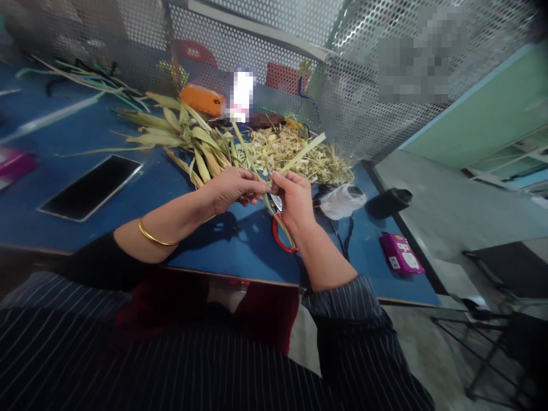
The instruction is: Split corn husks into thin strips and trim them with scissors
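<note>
My left hand (233, 188) and my right hand (293, 197) meet above the blue table (128, 211), both pinched on a long pale green leaf strip (302, 153). The strip runs up and right from my fingers and also trails down between the hands. Under my right hand lie red-handled scissors (280, 240), partly hidden by the wrist. A gold bangle (154, 236) sits on my left forearm. Just beyond my hands lie a bundle of green leaves (188, 140) and a heap of shredded leaf scraps (295, 154).
A black phone (92, 185) lies at the left. A clear spool of thread (342, 201), a black cylinder (389, 202) and a pink box (401, 254) sit at the right edge. An orange object (203, 100) and perforated metal screen (363, 85) stand behind.
</note>
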